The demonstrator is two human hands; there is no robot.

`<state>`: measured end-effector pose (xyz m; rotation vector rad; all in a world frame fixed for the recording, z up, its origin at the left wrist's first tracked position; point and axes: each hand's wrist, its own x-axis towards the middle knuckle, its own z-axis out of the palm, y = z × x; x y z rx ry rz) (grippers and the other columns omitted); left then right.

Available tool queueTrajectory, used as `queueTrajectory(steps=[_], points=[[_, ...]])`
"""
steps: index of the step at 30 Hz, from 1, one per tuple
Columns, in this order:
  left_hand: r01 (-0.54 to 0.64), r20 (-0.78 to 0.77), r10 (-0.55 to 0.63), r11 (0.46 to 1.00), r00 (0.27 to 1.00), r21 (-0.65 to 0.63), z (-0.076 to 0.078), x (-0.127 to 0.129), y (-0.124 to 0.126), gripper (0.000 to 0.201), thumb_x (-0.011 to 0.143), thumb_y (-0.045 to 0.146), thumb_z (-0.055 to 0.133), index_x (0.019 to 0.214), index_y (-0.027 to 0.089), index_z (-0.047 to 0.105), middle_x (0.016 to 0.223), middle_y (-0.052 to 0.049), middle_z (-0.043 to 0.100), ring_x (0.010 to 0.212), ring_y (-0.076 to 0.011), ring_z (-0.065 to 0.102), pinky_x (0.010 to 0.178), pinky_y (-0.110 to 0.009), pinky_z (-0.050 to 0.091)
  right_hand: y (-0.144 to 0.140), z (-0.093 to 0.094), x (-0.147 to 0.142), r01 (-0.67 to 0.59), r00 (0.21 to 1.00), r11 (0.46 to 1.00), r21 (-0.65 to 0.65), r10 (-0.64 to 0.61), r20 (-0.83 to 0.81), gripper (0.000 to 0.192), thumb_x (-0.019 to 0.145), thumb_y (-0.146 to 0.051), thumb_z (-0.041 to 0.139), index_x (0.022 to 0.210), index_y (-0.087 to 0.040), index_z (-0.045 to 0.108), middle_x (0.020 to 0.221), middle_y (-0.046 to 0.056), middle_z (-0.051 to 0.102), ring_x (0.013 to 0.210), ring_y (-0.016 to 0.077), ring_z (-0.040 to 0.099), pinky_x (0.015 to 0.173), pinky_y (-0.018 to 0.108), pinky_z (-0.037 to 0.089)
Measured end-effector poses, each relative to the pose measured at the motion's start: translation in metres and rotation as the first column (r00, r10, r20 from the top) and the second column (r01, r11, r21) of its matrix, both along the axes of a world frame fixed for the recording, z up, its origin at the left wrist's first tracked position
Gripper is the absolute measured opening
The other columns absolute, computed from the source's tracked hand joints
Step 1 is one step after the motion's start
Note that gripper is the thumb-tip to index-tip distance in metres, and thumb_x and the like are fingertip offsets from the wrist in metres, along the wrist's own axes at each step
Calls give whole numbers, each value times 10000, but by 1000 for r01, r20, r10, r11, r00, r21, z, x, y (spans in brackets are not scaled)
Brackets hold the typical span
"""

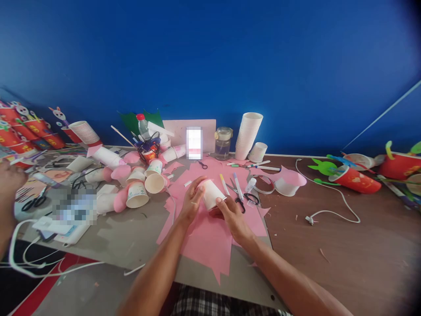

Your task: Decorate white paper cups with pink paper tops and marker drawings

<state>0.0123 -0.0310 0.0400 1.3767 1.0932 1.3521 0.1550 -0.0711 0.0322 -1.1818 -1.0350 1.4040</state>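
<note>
Both forearms extend forward over the desk. The left hand and right hand grip a white paper cup, tilted on its side, above pink paper near the desk's front edge

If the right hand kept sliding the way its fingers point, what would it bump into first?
The right hand points up-left, and its fingers already touch the white paper cup lying on the pink paper. That cup comes first.
</note>
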Motion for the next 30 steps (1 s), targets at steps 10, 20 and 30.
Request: queueTrajectory(steps=[10, 20, 30], points=[[13, 43, -13, 1000, 999, -12, -10, 3, 0, 402, 875, 461, 551, 1178, 205, 616, 1223, -84, 618, 1015, -218, 579, 846, -300, 459, 1, 0, 1, -9, 1000, 999, 46, 8, 27, 329, 813, -571, 593, 774, -247, 549, 674, 37, 681, 677, 229, 677, 676, 396, 547], [-30, 47, 29, 999, 998, 11, -13, -5, 6, 430, 911, 511, 472, 1211, 240, 618, 1327, -71, 585, 1243, -251, 499, 1026, -356, 395, 3, 4, 4, -7, 980, 995, 95, -12, 196, 377, 792, -614, 574, 852, -243, 551, 693, 34, 665, 696, 232, 651, 664, 381, 526], [17, -23, -15, 997, 1000, 79, -21, -4, 6, 563, 961, 565, 273, 1255, 216, 602, 1350, -84, 575, 1244, -265, 505, 1045, -398, 390, 6, -6, 6, -34, 963, 994, 106, 4, 271, 466, 814, -600, 537, 1052, -200, 521, 785, 51, 665, 749, 243, 669, 674, 357, 499]])
